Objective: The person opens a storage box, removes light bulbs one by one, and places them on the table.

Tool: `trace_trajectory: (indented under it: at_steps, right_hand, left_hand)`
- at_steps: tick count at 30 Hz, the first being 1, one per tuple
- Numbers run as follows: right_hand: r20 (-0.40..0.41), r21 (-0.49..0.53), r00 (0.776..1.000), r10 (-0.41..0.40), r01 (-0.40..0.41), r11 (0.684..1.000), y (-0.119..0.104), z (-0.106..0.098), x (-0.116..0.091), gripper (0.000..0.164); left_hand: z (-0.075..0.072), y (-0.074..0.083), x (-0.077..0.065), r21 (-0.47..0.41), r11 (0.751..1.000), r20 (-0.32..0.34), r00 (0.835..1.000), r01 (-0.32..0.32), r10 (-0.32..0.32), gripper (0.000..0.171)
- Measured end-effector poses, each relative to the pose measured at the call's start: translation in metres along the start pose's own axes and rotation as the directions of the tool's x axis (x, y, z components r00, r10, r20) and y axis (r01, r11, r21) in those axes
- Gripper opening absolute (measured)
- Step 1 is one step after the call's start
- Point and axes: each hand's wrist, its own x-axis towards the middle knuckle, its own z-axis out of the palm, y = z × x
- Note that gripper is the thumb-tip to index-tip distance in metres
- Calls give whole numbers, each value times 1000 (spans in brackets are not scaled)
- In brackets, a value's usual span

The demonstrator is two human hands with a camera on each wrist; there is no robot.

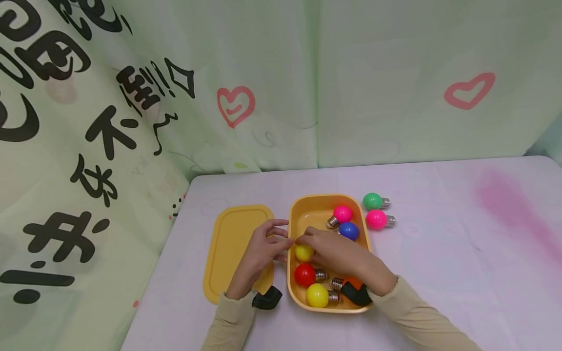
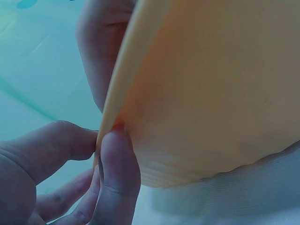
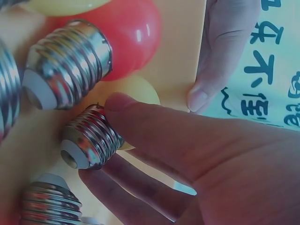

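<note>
A yellow plastic tray (image 1: 307, 212) holds several toy light bulbs with silver screw bases. My left hand (image 1: 265, 243) pinches the tray's left rim, thumb and finger on either side of the wall (image 2: 225, 93) in the left wrist view. Inside the tray, my right hand (image 1: 338, 251) grips a yellow light bulb (image 1: 303, 252) near that same rim; its threaded base (image 3: 93, 136) shows between thumb and fingers. Just below it lie a red bulb (image 1: 305, 275) and another yellow bulb (image 1: 317, 296). A pink bulb (image 1: 343, 213) and a blue bulb (image 1: 349, 230) are beyond the right hand.
To the left, a flat yellow lid (image 1: 237, 234) lies on the pale tablecloth (image 1: 439, 273), partly behind the left arm. Outside the tray's upper right are a green bulb (image 1: 372, 201) and a pink bulb (image 1: 376, 220). An orange bulb (image 1: 353, 282) is partly hidden by the right wrist's black strap.
</note>
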Motion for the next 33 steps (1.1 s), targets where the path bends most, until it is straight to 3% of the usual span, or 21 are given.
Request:
trace_trajectory:
  at_steps: [9, 15, 33]
  right_hand:
    - [-33, 5, 999, 7, -7, 1000, -1, -8, -7, 37]
    - [-60, -47, 998, -14, 12, 999, 0, -15, -14, 36]
    - [-101, -39, 993, 68, -72, 997, 7, -40, -36, 44]
  left_hand:
    - [0, -1, 1, 13, 1000, -13, 1000, 9, -9, 49]
    - [1, 0, 1, 10, 1000, -11, 1000, 8, -8, 48]
    - [1, -1, 1, -8, 1000, -2, 1000, 8, -8, 48]
